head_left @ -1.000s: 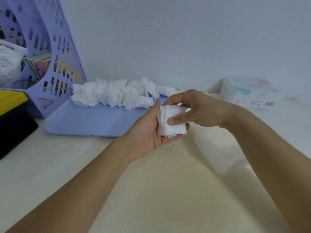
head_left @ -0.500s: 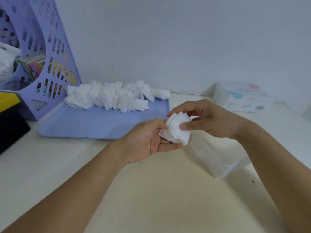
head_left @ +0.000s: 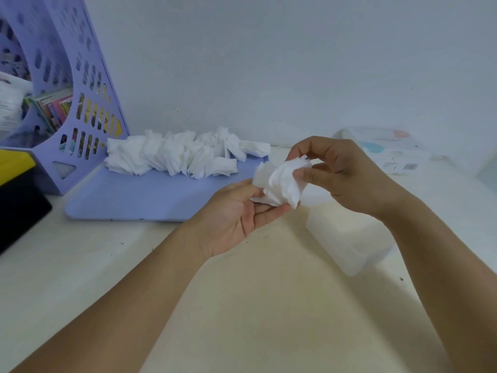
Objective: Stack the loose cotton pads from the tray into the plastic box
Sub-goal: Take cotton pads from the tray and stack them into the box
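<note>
You're squaring the fanned pad bundle (head_left: 283, 184), right hand (head_left: 341, 173) grip pinching it over flat left hand (head_left: 239, 211); next, drop into plastic box (head_left: 347, 238) at 4 o'clock.

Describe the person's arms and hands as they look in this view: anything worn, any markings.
Both forearms are bare up to the frame's edge: no sleeves show. The left hand and the right hand wear no gloves, rings, watch or bracelet, and no markings are visible.

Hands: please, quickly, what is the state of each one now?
Left hand: open, palm up, supporting the bundle of cotton pads.
Right hand: pinching the same bundle.
</note>
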A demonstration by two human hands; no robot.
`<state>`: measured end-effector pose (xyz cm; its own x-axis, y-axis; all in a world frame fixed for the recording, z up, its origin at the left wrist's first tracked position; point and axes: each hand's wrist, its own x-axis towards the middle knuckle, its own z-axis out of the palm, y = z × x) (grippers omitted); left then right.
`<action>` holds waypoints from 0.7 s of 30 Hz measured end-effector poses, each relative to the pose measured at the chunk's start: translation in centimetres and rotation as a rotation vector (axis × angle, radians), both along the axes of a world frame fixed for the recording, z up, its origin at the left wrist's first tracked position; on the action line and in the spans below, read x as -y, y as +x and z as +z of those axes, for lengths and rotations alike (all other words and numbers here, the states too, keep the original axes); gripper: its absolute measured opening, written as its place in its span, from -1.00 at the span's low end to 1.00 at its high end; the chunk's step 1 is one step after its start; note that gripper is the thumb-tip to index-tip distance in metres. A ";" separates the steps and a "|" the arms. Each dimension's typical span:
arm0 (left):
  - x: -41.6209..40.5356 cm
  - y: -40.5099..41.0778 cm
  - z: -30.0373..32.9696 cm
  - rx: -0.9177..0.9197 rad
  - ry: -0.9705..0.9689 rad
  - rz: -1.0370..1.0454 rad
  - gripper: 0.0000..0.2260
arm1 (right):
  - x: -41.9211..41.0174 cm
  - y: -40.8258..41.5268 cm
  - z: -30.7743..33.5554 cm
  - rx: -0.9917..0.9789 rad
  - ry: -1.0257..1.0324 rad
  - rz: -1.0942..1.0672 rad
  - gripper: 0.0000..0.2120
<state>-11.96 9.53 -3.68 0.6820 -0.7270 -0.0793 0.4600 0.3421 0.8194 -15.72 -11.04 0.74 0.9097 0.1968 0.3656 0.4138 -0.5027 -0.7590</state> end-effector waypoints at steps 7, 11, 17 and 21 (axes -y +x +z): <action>0.4 0.0 0.0 -0.027 0.017 -0.039 -0.51 | -0.3 -0.2 -1.2 0.057 -0.058 -0.098 -0.83; 0.3 0.0 -0.5 0.105 0.063 -0.070 -0.65 | -0.2 -0.1 -1.7 0.036 -0.049 -0.125 -0.85; 0.3 0.2 -0.8 0.120 0.106 -0.041 -0.67 | -0.4 -0.2 -2.1 -0.026 0.000 -0.121 -0.87; 0.3 0.1 -0.7 0.088 0.105 0.022 -0.67 | 1.0 -0.6 -0.6 -0.025 0.301 -0.135 -0.89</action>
<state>-11.90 9.25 -4.39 0.7054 -0.7027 -0.0928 0.3777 0.2618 0.8882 -16.28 -12.08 0.09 0.9296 -0.0393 0.3665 0.3383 -0.3034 -0.8908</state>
